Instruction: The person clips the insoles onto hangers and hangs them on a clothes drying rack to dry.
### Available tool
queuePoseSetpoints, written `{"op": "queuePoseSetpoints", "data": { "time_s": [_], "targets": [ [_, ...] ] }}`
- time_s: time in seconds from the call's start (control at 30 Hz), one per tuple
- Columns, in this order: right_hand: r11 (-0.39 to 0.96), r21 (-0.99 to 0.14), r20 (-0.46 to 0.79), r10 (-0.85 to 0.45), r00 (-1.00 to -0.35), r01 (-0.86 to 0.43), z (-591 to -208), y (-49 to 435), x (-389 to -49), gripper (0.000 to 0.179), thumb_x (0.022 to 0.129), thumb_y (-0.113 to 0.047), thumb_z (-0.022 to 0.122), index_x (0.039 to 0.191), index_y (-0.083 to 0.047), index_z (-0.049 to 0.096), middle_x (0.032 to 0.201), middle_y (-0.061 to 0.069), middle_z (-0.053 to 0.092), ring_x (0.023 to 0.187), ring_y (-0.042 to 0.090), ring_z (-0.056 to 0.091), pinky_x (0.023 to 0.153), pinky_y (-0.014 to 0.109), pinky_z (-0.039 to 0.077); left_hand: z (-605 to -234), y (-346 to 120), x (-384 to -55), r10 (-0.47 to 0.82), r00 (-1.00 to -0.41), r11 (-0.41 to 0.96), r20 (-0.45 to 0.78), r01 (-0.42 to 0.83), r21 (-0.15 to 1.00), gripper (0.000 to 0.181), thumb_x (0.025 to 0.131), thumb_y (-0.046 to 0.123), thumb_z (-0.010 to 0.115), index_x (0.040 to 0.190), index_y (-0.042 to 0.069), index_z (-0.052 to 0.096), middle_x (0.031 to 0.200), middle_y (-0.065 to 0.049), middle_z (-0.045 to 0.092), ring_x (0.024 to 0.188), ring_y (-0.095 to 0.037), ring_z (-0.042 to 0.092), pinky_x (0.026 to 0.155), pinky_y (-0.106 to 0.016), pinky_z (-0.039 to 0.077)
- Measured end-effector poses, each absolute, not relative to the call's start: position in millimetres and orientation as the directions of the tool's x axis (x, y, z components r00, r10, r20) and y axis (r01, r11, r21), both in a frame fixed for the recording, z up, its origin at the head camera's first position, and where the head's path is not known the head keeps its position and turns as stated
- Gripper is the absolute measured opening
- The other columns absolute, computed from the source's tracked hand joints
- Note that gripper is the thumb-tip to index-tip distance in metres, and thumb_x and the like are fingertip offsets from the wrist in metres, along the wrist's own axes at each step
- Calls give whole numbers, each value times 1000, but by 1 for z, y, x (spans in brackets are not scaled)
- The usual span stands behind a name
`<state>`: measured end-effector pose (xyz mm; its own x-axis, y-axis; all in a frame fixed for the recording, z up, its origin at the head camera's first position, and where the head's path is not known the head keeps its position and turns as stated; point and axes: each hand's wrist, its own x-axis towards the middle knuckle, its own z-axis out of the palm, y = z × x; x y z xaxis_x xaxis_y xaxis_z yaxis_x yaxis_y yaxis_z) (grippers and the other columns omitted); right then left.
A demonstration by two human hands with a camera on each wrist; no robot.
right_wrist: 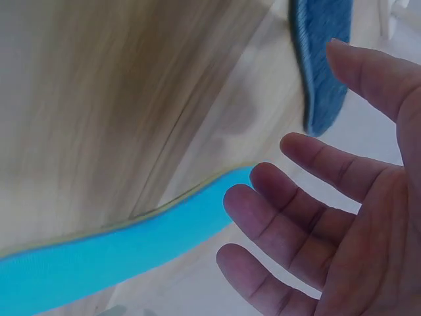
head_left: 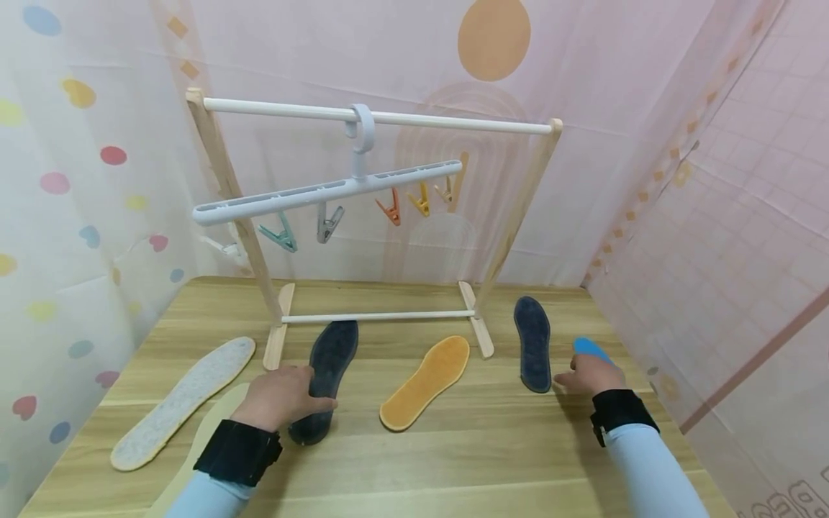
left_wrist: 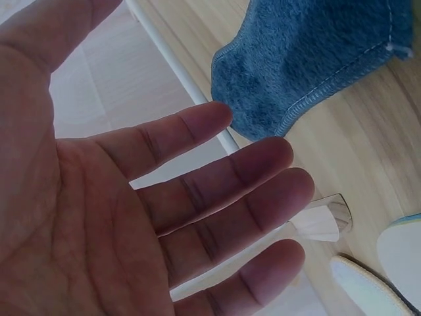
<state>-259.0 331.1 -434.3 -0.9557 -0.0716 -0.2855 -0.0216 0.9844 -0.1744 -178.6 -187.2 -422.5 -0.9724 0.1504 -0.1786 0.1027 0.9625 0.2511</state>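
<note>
My left hand (head_left: 278, 396) hovers over the left edge of a dark fuzzy insole (head_left: 333, 360), fingers relaxed and apart. In the left wrist view the palm faces the camera, and the stitched edge of the dark blue insole (left_wrist: 296, 72) shows beyond the fingertips. On the far right, my right hand (head_left: 592, 374) is above a bright blue insole (head_left: 591, 348), covering most of it in the head view. The right wrist view shows its loosely bent fingers holding nothing, with the bright blue insole (right_wrist: 145, 230) beside them. A smaller dark insole (head_left: 534, 345) lies just left of that hand.
A wooden rack (head_left: 518, 216) stands at the back, carrying a pale hanger (head_left: 278, 203) with several clips, such as an orange one (head_left: 392, 209). An orange insole (head_left: 424, 385) lies in the middle, a grey insole (head_left: 184, 403) and a cream insole (head_left: 207, 439) at left.
</note>
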Motion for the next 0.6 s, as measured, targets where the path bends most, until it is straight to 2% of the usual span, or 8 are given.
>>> {"op": "queuePoseSetpoints", "data": {
  "time_s": [0.1, 0.17, 0.23, 0.4, 0.6],
  "targets": [
    [986, -169, -292, -57, -955, -8, -434, 339, -261, 45, 94, -38, 63, 103, 6, 67, 95, 18, 66, 86, 35, 63, 73, 46, 50, -422, -187, -178, 146, -973, 963, -181, 98, 253, 73, 79, 56, 76, 115, -6, 64, 99, -19, 67, 83, -34, 65, 65, -49, 53],
    [986, -168, -283, -51, -958, -3, -433, 342, -261, 37, 95, -36, 63, 86, 0, 65, 78, 10, 59, 72, 27, 58, 65, 41, 46, -422, -188, -179, 142, -973, 963, -183, 93, 254, 73, 79, 56, 76, 114, -6, 64, 99, -19, 67, 84, -34, 65, 65, -50, 53],
    [987, -158, -279, -41, -959, 4, -433, 346, -263, 34, 95, -35, 63, 78, -5, 61, 70, 5, 51, 66, 23, 52, 61, 38, 42, -422, -188, -179, 138, -973, 964, -185, 89, 250, 73, 78, 57, 76, 114, -6, 64, 99, -19, 67, 83, -34, 65, 64, -49, 53],
    [993, -119, -282, -21, -959, 13, -435, 358, -271, 37, 94, -37, 64, 93, 0, 68, 83, 11, 62, 75, 27, 59, 68, 46, 49, -423, -188, -178, 137, -974, 965, -183, 90, 246, 72, 78, 57, 76, 113, -5, 65, 98, -18, 67, 83, -34, 65, 63, -49, 53],
    [990, -136, -267, -3, -964, 35, -448, 374, -281, 43, 91, -42, 65, 88, 0, 68, 79, 10, 63, 74, 27, 59, 69, 47, 50, -423, -188, -177, 140, -973, 966, -185, 93, 240, 72, 78, 57, 76, 114, -5, 65, 99, -18, 67, 85, -35, 65, 64, -49, 53]
  ]
}}
